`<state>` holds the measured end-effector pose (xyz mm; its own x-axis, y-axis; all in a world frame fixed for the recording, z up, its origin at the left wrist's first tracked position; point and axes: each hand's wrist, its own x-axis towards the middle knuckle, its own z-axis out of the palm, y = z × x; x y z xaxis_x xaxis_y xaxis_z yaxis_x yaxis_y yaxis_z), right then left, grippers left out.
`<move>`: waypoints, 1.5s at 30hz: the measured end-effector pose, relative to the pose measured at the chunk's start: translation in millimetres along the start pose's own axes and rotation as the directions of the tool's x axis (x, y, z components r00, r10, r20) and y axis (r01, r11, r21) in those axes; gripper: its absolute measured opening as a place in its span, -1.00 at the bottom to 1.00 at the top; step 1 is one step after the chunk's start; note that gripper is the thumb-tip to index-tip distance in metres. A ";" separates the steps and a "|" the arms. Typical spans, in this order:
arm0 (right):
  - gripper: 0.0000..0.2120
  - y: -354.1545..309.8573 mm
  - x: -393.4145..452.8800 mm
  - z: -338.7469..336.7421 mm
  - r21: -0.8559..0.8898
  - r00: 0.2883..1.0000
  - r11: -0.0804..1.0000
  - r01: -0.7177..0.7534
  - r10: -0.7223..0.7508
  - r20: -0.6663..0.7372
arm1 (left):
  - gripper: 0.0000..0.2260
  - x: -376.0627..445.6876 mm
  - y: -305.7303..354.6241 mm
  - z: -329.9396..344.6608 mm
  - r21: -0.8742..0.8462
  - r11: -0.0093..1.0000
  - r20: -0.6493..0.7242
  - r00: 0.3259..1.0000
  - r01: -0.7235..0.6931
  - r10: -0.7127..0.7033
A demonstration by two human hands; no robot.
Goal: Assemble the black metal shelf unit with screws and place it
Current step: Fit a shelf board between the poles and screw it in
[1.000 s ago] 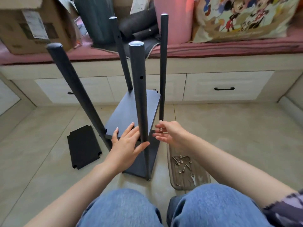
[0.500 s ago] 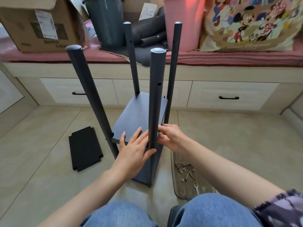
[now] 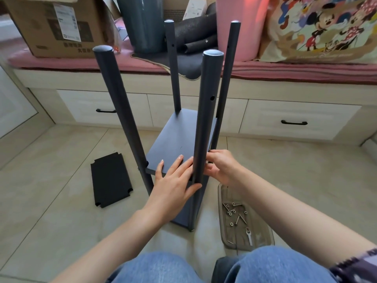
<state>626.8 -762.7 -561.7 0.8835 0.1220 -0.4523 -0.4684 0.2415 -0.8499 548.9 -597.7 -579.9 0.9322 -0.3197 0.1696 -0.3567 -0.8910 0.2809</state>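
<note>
I had the shelf unit (image 3: 179, 144) standing on the tiled floor (image 3: 295, 180), right in front of my knees, its four black posts rising toward the camera. The near-right post (image 3: 206, 119) was my landmark.

My left hand (image 3: 173, 184) lay flat on the shelf board (image 3: 177, 139) just left of that post — fingers straight and together, thumb stretched out and touching the post low down. Nothing gripped, just pressing.

My right hand (image 3: 222, 168) sat immediately right of the post, fingers curled in against it at board height. I couldn't tell whether it pinched a screw or only touched the metal — the fingertips were hidden behind the post.

Left of the post, well apart on the floor, lay a spare black panel (image 3: 110, 180) with notched corners. Right of the post and nearer to me sat a shallow tray (image 3: 265, 237) holding loose screws (image 3: 234, 213) and a small wrench (image 3: 249, 238).

Behind the post ran a bench with white drawers (image 3: 293, 119) and a pink cushion (image 3: 306, 74). On it stood a cardboard box (image 3: 57, 27), a grey bin (image 3: 142, 23), a pink bin (image 3: 240, 23) and a cartoon-print pillow (image 3: 326, 29).
</note>
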 end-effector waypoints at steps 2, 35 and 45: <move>-0.73 -2.2 0.0 0.8 -0.006 1.000 1.000 -0.011 0.011 -0.009 | -0.46 -1.6 0.7 1.1 -0.031 0.999 -0.036 0.999 -0.014 0.012; -0.54 -13.6 -20.3 -8.2 -0.586 0.926 0.781 0.214 -0.354 -0.133 | -0.90 15.6 16.5 2.7 -0.777 -0.568 0.558 0.714 0.271 -0.422; -0.85 -16.6 -81.8 -6.4 -0.693 0.714 0.339 0.636 -0.600 0.362 | -0.74 21.9 28.4 4.6 -0.786 -0.573 0.534 0.720 0.231 -0.443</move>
<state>562.2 -782.9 -512.4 0.9137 0.2903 0.2845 0.3991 -0.5082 -0.7631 559.4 -631.6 -572.6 0.8618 -0.0076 -0.5072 0.3715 0.6902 0.6210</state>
